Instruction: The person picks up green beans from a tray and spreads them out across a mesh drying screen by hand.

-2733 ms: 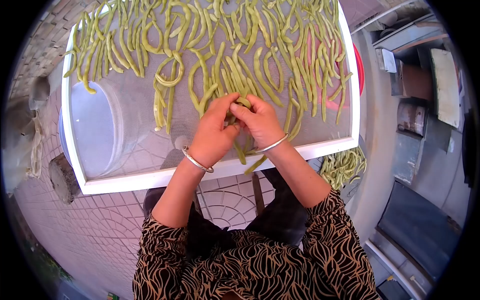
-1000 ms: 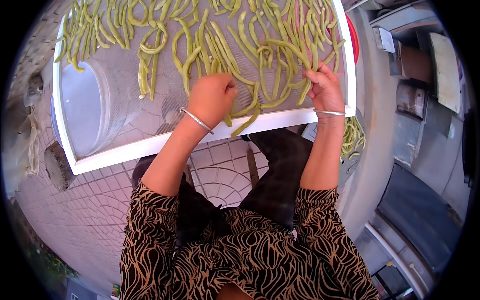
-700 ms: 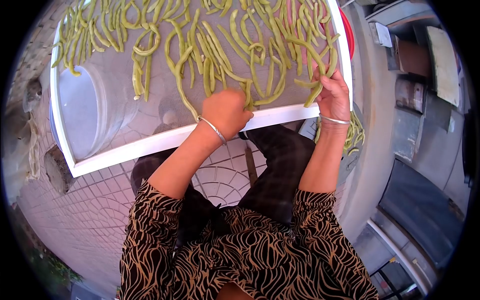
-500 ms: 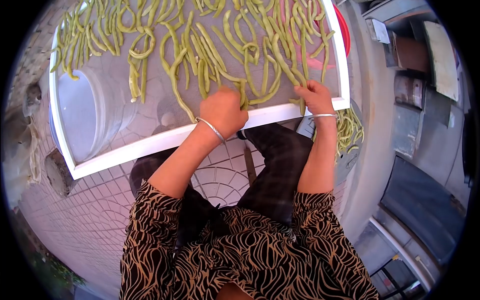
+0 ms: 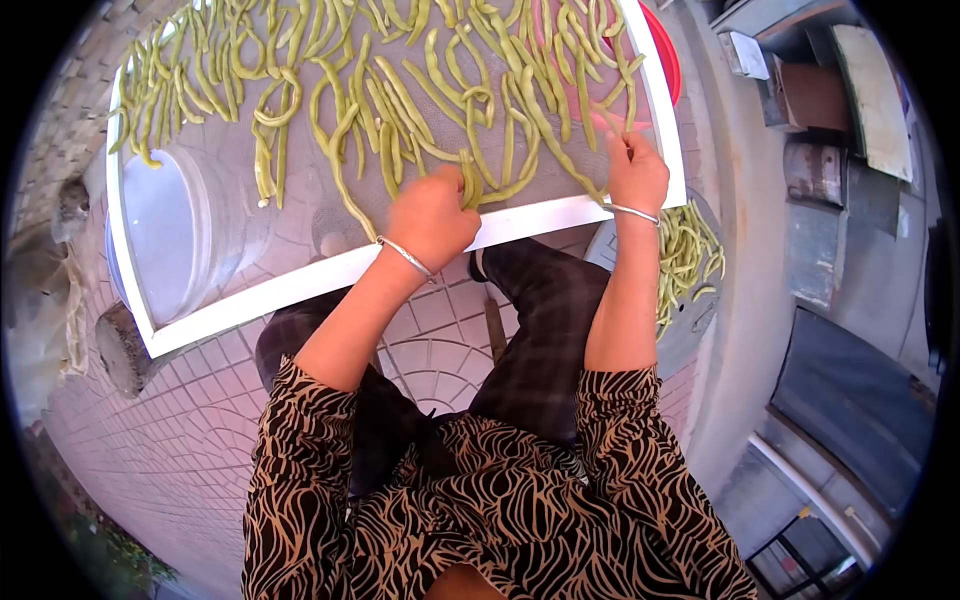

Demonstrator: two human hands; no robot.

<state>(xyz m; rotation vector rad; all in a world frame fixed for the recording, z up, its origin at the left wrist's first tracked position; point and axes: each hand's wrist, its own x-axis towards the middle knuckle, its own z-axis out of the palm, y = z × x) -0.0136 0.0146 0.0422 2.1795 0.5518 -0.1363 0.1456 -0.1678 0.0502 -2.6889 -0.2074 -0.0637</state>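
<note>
Beans (image 5: 405, 100) lie across the framed screen (image 5: 270, 300). Right hand (image 5: 637, 172) has shifted farther — fingers slightly parted, grip unclear — leaving one bean (image 5: 553, 143) lying near. Left hand (image 5: 432, 215): fingers curled closed, contents hidden.

Upper left: brickwork (image 5: 70, 85), running along the curved edge of view. Left: crumpled plastic sheet (image 5: 45, 300); rough block (image 5: 122, 350) beside it, material unclear. Lower left: paved floor (image 5: 170, 450), pinkish, grooved; green plants (image 5: 100, 550), blurred, at the margin. Upper right: red basin (image 5: 664, 62), partly hidden; pale board (image 5: 873, 100), tilted, beside brown box (image 5: 818, 96). Lower right: dark sheet (image 5: 850, 405); white pipe (image 5: 815, 500), slanting.
</note>
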